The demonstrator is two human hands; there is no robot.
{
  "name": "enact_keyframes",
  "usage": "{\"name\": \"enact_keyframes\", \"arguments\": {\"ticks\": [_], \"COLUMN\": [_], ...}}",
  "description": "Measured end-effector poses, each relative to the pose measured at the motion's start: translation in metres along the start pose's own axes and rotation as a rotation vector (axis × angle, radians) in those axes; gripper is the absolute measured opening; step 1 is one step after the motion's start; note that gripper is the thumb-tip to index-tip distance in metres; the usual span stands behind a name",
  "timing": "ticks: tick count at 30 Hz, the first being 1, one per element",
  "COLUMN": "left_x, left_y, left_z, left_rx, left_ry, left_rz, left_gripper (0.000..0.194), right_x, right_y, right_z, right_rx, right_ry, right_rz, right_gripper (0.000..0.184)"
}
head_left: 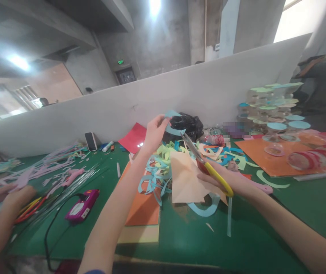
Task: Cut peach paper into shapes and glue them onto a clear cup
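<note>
Light-blue paper (176,131) is partly covered by the fingers gripping it, so its full outline is hard to make out; whether the tips of the scissors (190,144) touch its lower edge or stop just short, I cannot tell. The right hand's fingers are partly lost behind the yellow handles, and both forearms run out of the frame at the bottom and right, as do a co-worker's arms at the left edge. The paper is a thin, flat piece with a curved lower band, raised above the green table (186,243) in front of a black plastic bag (190,123), whose dark folds show between its upper and lower parts. The left hand (155,131) is closed in a pinch on the paper's left side. The right hand (222,177) is wrapped around the scissors' handles, above a peach sheet (184,179), blades pointing toward the paper.
</note>
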State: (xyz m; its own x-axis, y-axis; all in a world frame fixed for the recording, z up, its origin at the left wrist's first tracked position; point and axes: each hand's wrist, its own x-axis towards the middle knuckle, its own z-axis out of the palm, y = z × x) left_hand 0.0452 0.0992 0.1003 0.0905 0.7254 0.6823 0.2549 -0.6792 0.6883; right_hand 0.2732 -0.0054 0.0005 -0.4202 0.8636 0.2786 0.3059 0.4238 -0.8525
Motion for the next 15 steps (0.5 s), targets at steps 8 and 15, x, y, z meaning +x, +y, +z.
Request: {"name": "enact_keyframes", "arguments": {"ticks": [8,15], "left_x": [0.004,0.003], "left_y": [-0.014,-0.049], "left_z": [-0.006,-0.010], "left_rx": [0.011,-0.117], "left_ry": [0.122,0.255], "left_rz": [-0.029,-0.226], "left_gripper": [0.018,0.023], "right_x": [0.001,0.002], "right_y": [0.005,0.010], "right_z": [0.002,-0.005], "right_rx": [0.078,0.088], "right_ry": [0.003,-0.029], "right_rz": [-0.004,-0.032], "right_gripper": [0.037,0.033]}}
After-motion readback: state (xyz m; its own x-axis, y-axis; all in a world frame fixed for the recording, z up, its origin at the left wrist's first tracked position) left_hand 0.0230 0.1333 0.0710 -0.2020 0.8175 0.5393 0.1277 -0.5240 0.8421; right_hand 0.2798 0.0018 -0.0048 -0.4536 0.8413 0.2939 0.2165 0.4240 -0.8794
